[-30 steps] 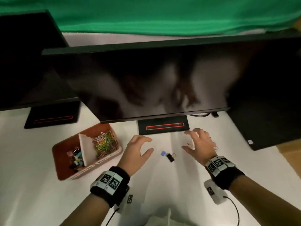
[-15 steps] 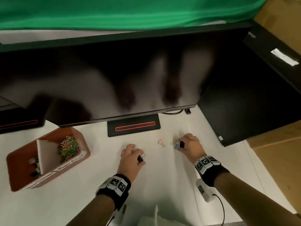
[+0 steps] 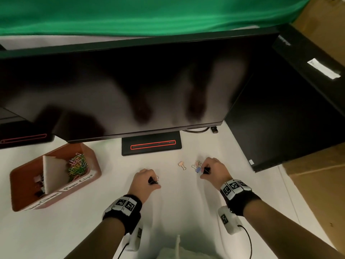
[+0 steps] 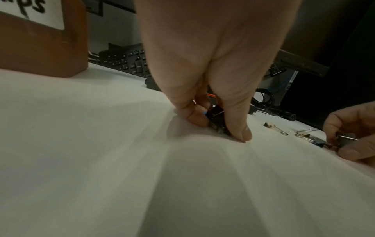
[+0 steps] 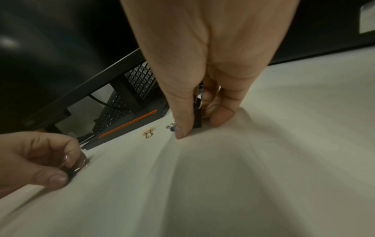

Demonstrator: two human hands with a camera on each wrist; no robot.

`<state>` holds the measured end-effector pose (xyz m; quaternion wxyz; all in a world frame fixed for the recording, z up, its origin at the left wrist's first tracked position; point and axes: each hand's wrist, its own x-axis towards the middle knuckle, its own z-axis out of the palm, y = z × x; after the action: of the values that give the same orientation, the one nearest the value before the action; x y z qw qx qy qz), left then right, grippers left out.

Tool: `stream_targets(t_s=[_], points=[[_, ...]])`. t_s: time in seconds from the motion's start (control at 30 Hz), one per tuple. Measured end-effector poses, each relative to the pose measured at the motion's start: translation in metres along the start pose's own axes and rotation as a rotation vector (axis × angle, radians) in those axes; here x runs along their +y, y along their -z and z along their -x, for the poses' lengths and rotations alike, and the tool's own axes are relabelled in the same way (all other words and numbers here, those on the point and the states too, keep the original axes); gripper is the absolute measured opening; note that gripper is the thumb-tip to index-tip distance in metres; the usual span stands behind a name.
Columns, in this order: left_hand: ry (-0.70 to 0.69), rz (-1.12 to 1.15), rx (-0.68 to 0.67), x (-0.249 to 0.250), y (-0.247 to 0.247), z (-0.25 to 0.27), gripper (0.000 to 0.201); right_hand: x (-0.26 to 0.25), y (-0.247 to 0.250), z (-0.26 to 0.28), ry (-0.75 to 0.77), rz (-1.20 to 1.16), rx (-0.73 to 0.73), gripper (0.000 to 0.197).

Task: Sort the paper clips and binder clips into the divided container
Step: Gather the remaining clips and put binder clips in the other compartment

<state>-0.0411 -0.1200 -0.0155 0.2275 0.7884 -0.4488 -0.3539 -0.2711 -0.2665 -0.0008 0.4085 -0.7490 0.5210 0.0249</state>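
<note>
While my left hand (image 3: pixel 144 181) pinches one black clip (image 3: pixel 152 181) and my right hand (image 3: pixel 214 170) another (image 3: pixel 206 170), both sit on the cloth (image 3: pixel 177 206). Light, stiff, slippery metal: I judge the body gives firmer hold than the loops. Loose clips (image 3: pixel 182 164) lie beyond; the container (image 3: pixel 56 200) waits far left.

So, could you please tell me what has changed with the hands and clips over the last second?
Both hands were open above the cloth; since then the left hand has come down and pinches a black binder clip, and the right hand has moved to the clips beside it and pinches another black clip. The divided container and its contents look unchanged.
</note>
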Motion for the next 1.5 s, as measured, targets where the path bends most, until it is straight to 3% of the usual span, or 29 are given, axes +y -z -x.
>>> stream_targets(t_s=[0.13, 0.33, 0.43, 0.6, 0.8, 1.03, 1.17, 1.37, 1.5], points=[[0.041, 0.066, 0.007, 0.001, 0.004, 0.003, 0.035, 0.004, -0.003, 0.002, -0.02, -0.01, 0.001, 0.026], [0.066, 0.067, -0.023, 0.002, 0.007, 0.007, 0.026, 0.001, -0.004, -0.002, 0.005, -0.043, 0.057, 0.049], [0.07, 0.068, -0.058, 0.003, 0.008, 0.007, 0.033, -0.002, -0.006, -0.006, 0.039, 0.011, 0.075, 0.038], [0.023, 0.003, -0.102, 0.008, 0.012, 0.003, 0.027, -0.006, -0.008, -0.014, 0.053, 0.087, 0.08, 0.014], [-0.004, 0.083, -0.11, 0.027, 0.007, -0.011, 0.026, 0.002, -0.005, -0.012, 0.114, 0.083, 0.065, 0.002], [-0.132, -0.036, -0.168, 0.064, -0.011, -0.038, 0.05, 0.006, 0.006, -0.009, 0.144, 0.003, 0.005, 0.036], [-0.186, -0.135, -0.21, 0.075, -0.022, -0.057, 0.052, -0.009, 0.001, -0.013, 0.168, 0.068, -0.031, 0.033], [-0.226, -0.26, -0.192, 0.079, -0.034, -0.069, 0.02, -0.022, -0.016, -0.021, 0.127, 0.18, -0.082, 0.019], [-0.204, -0.284, -0.147, 0.071, -0.029, -0.066, 0.013, -0.021, -0.016, -0.022, 0.143, 0.176, -0.071, 0.017]])
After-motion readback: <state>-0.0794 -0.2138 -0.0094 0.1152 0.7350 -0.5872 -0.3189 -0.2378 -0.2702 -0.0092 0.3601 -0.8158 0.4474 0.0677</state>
